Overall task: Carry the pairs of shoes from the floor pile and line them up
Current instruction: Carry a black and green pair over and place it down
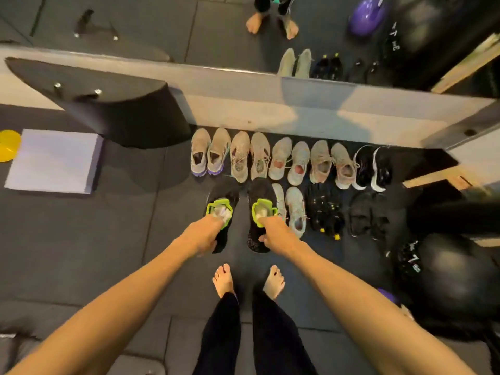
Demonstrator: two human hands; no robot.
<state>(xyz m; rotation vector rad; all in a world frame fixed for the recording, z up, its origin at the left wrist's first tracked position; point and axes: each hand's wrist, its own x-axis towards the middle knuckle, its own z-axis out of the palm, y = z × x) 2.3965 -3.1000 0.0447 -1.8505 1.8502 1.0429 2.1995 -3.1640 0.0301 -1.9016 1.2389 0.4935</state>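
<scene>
I hold a pair of black shoes with green collars, one in each hand. My left hand [204,235] grips the left black shoe [223,197] by its heel opening. My right hand [274,234] grips the right black shoe [259,194] the same way. Both shoes hang toes-forward just above the dark floor, at the left end of a second row of shoes. That row holds a pale grey pair [293,209] and two black pairs [324,209]. Behind it, a first row of several beige, grey and black pairs [281,161] lines the mirror base.
A wall mirror [270,104] with a pale ledge runs across the back. A black stand [113,104] leans at the left, beside a lilac foam block [54,161] and a yellow disc [8,144]. Dark exercise balls [457,280] sit at the right. My bare feet [249,280] stand below the shoes.
</scene>
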